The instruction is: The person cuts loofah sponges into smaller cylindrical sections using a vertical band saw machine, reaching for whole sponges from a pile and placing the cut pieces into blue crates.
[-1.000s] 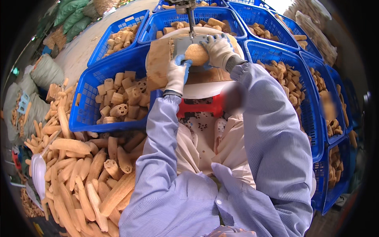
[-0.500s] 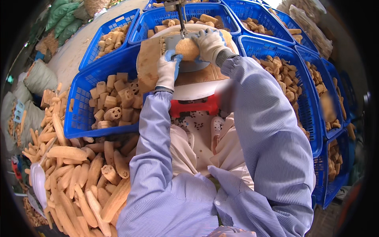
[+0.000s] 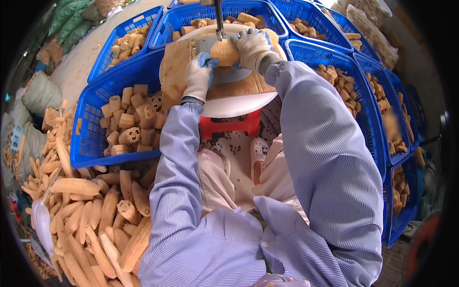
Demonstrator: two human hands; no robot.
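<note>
A rounded, tan loofah piece (image 3: 224, 52) lies on the worktop, just under the lower end of a dark machine post (image 3: 219, 21). My left hand (image 3: 199, 75), in a white glove with blue fingers, grips the piece at its left edge. From the right, my right hand (image 3: 253, 48), gloved the same way, curls its fingers against the piece. Under both hands are sheets of brown cardboard (image 3: 175, 71) on a white rounded tabletop (image 3: 234, 106). The piece's underside and some fingertips are hidden. Another tan piece (image 3: 272, 36) shows beyond my right hand.
Left of the table stands a blue crate (image 3: 86, 138) with short cut loofah pieces. Whole loofahs (image 3: 76, 186) are heaped at the lower left. More blue crates (image 3: 368, 124) hold pieces on the right and at the back. A red stool-like frame (image 3: 229, 126) sits below the tabletop.
The whole view has shifted slightly, so the table and crates sit a little further left and higher. Both hands keep their hold on the loofah piece beneath the post.
</note>
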